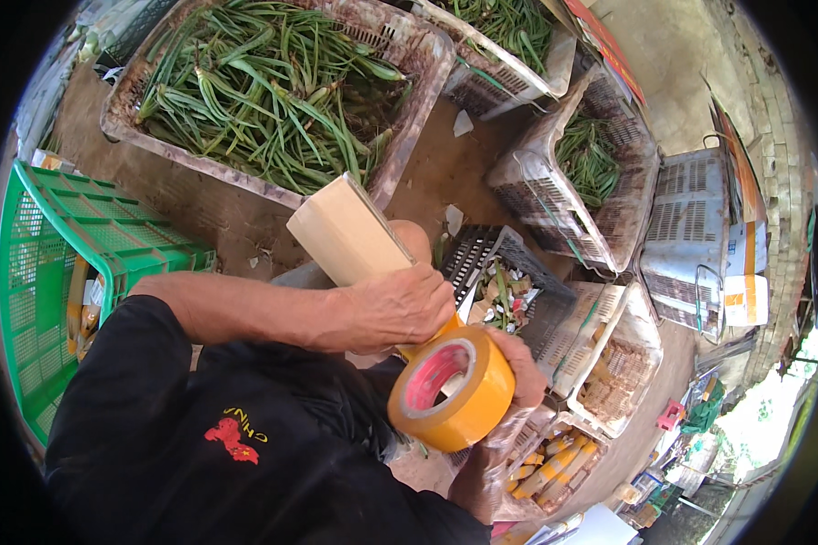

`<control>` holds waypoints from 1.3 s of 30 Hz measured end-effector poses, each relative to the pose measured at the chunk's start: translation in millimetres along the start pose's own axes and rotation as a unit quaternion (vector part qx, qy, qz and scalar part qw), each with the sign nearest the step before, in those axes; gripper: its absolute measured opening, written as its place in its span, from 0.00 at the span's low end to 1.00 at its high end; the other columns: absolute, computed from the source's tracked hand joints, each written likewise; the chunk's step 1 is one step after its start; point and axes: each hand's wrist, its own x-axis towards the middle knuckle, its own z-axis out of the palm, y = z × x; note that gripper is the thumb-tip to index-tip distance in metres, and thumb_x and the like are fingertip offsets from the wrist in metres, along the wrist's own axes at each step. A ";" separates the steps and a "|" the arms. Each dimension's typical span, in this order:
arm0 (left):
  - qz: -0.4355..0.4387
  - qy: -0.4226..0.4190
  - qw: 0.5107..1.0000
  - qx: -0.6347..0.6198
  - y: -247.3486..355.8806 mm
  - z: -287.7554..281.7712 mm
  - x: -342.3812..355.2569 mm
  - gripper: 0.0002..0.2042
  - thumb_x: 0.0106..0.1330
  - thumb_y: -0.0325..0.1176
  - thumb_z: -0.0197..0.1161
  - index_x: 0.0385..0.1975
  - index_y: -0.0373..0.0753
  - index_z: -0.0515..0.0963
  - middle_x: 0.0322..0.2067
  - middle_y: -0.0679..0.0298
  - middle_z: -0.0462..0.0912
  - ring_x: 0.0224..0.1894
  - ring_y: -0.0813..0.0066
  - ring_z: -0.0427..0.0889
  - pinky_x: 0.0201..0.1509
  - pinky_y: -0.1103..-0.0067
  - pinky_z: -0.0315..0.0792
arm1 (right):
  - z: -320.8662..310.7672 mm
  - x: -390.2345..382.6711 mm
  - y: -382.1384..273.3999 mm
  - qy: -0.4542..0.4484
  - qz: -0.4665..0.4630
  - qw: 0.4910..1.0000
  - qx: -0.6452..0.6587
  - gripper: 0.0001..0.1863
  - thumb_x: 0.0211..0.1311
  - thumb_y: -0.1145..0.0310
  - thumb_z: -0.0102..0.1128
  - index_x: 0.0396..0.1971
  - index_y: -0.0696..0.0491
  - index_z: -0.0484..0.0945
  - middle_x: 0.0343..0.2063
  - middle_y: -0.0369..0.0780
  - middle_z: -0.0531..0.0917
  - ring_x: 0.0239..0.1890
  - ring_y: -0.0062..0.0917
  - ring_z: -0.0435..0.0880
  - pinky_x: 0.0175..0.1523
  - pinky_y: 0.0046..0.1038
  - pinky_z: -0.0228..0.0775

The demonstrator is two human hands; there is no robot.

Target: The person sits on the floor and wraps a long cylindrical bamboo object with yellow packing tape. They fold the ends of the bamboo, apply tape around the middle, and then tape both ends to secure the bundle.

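My left hand [400, 304] is closed round the near end of a long, flat-sided brown cardboard box [347, 232], which points up and away to the left. Behind the roll, my right hand [521, 368] grips a big roll of yellow packing tape [468, 392] with a pink core. A short yellow strip of tape runs from the roll to the box, close under my left fingers. Box and roll nearly touch in front of my chest. Most of my right fingers are hidden behind the roll.
A large stained crate [418, 127] full of green spiky-leaved plants stands ahead. More plants lie in a crate [563, 173] at right. A green crate [109, 218] is at my left, a black scrap crate [509, 259] beyond my hands, and taped boxes [554, 468] at lower right.
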 end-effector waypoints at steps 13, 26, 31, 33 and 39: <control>-0.015 -0.019 0.989 -0.144 -4.2 11.6 4.1 0.14 0.53 0.34 0.66 0.37 0.32 0.79 0.36 0.56 0.80 0.42 0.59 0.82 0.49 0.69 0.74 | 55.6 -54.2 17.5 0.044 -0.113 0.982 -0.144 0.18 0.65 0.77 0.64 0.54 0.62 0.84 0.53 0.52 0.88 0.63 0.48 0.85 0.72 0.47 0.71; -0.040 -0.091 0.987 -0.123 -14.6 2.2 6.6 0.24 0.40 0.31 0.75 0.40 0.31 0.77 0.39 0.50 0.81 0.47 0.53 0.82 0.55 0.65 0.74 | 75.9 -56.9 25.6 0.140 -0.128 0.973 -0.130 0.29 0.59 0.74 0.73 0.61 0.65 0.76 0.59 0.60 0.81 0.59 0.58 0.83 0.67 0.48 0.73; -0.031 -0.047 0.993 -0.101 -18.5 7.4 -1.1 0.28 0.38 0.35 0.75 0.42 0.29 0.77 0.38 0.51 0.82 0.43 0.54 0.83 0.54 0.64 0.74 | 107.5 -99.5 25.5 0.262 0.028 0.960 -0.097 0.25 0.61 0.75 0.74 0.56 0.64 0.76 0.50 0.53 0.83 0.49 0.47 0.85 0.57 0.42 0.78; -0.032 -0.011 0.994 -0.101 -18.4 11.0 -1.8 0.28 0.37 0.34 0.74 0.42 0.29 0.76 0.38 0.50 0.81 0.44 0.53 0.82 0.56 0.64 0.74 | 117.0 -110.0 20.5 0.264 0.189 0.944 0.056 0.21 0.64 0.74 0.72 0.53 0.63 0.76 0.45 0.49 0.83 0.48 0.39 0.84 0.55 0.39 0.78; -0.077 -0.061 0.982 -0.159 -26.0 -1.0 -2.2 0.34 0.49 0.46 0.76 0.52 0.30 0.75 0.50 0.46 0.79 0.54 0.48 0.80 0.58 0.64 0.72 | 133.6 -118.9 59.0 0.086 0.309 0.821 0.472 0.25 0.74 0.52 0.65 0.53 0.61 0.78 0.33 0.39 0.85 0.27 0.21 0.82 0.31 0.23 0.75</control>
